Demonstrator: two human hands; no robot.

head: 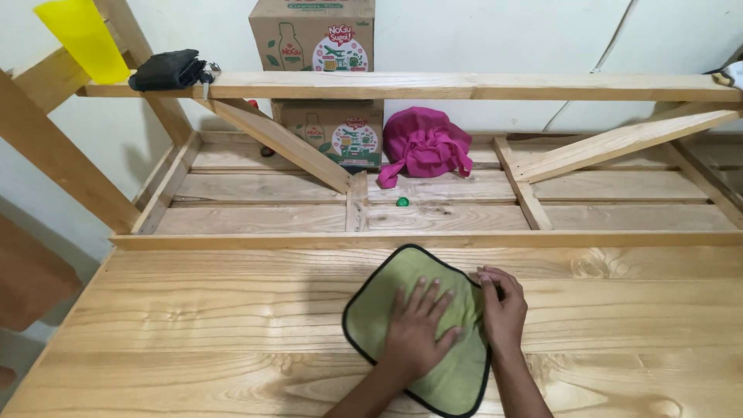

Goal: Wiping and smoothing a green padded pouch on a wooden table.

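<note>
A green cloth with a black edge lies flat on the wooden table. My left hand rests palm down on the middle of the cloth, fingers spread. At the cloth's right edge, my right hand has its fingers curled and seems to pinch the border.
Beyond the table's far edge lies a lower slatted wooden frame with a pink cloth bundle, a small green cap and two stacked cardboard boxes. A wooden rail crosses above, carrying a black pouch. A yellow sheet hangs top left.
</note>
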